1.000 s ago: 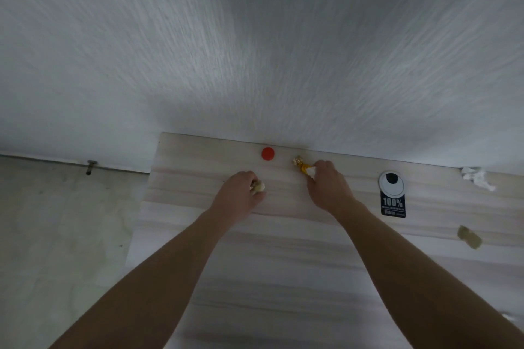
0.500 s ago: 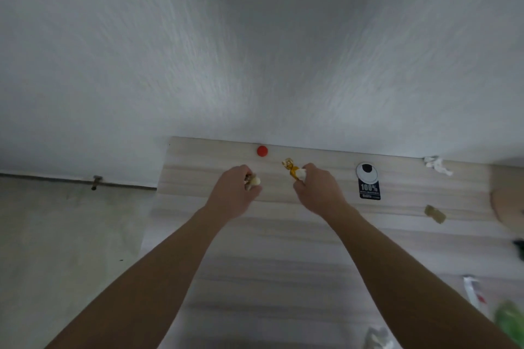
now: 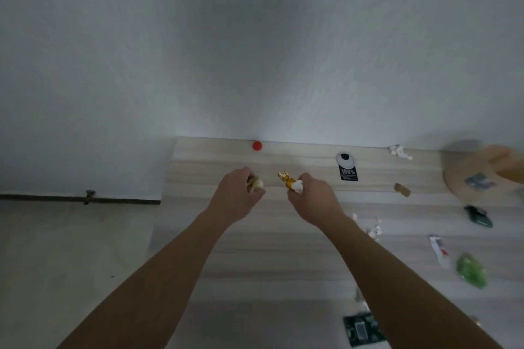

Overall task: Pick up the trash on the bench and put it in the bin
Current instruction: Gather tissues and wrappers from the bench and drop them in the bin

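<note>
The left hand is curled around a pale crumpled scrap, which pokes out past the fingertips. The right hand pinches two pieces at once: a gold wrapper sticking up and to the left, and a white wad against the fingers. Both hands hang just above the bench, close together near its far left end.

More trash lies on the bench. A red cap sits at the back edge by the wall. To the right are a black-and-white tag printed "100%", a white crumpled tissue and a small brown scrap. Nearer the right arm lie white crumbs. Further right are a dark green packet, a red-and-white sachet and a bright green crumpled bag — all blurred. Another dark packet lies at the near edge.
</note>
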The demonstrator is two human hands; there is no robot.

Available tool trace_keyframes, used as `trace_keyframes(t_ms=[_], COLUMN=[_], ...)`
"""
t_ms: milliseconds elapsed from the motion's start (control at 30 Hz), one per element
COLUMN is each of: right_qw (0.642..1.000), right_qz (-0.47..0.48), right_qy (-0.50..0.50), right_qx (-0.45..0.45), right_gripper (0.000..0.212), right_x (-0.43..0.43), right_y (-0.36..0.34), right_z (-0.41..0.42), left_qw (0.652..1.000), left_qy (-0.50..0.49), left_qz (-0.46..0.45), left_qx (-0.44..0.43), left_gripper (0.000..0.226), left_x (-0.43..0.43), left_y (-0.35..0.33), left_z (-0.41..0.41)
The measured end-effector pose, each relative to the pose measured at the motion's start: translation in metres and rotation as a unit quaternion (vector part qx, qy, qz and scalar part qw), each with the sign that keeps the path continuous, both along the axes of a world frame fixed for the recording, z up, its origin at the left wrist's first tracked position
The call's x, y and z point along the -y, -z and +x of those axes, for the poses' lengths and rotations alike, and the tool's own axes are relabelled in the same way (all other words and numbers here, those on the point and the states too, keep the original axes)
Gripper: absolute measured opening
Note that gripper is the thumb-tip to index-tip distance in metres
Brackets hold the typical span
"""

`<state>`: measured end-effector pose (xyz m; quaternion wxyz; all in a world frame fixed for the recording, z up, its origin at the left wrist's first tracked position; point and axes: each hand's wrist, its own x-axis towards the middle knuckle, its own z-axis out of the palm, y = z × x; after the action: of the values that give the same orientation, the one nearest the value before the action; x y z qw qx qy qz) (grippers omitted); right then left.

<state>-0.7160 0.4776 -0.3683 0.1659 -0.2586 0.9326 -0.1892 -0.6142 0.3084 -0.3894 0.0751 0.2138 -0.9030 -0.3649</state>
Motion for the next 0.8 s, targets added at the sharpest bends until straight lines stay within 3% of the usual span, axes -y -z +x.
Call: trace_keyframes(t_ms=[500,800], right_qw=[0.996,0.992], right_qz=[-0.053,-0.047], right_qy=[0.062,0.09], right_qx=[-0.043,-0.073], right_gripper=[0.02,0.019], right_x=[-0.086,-0.229], right_y=[-0.054,-0.079], right_z=[0.084,0.131], left_qw=[0.997,0.991], left_qy=[0.055,0.091], left_qz=[-0.029,-0.048], left_qx=[-0.054,-0.081], left_gripper=[0.02,0.019], left_x=[-0.066,-0.194], left_y=[-0.055,-0.085], left_z=[0.066,0.091])
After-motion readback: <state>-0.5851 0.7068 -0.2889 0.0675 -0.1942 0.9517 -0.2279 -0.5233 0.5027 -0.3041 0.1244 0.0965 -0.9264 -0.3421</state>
